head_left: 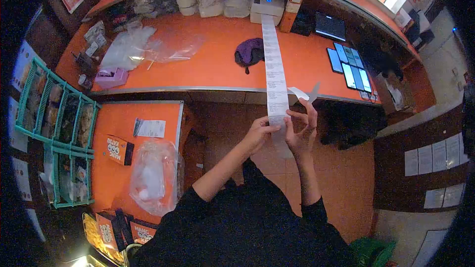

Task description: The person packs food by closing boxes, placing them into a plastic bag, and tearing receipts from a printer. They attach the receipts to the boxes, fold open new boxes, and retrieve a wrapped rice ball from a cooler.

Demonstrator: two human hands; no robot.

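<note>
A long strip of printed paper labels (275, 64) runs from the white label printer (267, 6) over the counter edge to my hands. My left hand (260, 132) pinches the strip's left edge near its lower end. My right hand (302, 128) is closed at the right edge of the same strip, with thumb and fingertips on it. A small white slip (299, 93) sticks up by the right fingers. Beside it is a grey pointed piece (314, 92), perhaps a scissor blade; its lower part is hidden by the hand.
A purple and black cloth item (249, 52) lies beside the strip on the orange counter (213, 69). Several phones and tablets (350, 64) rest at right. Plastic bags (129, 44) lie at left. A side table holds a bag (153, 178) and a box (118, 149), near green racks (54, 113).
</note>
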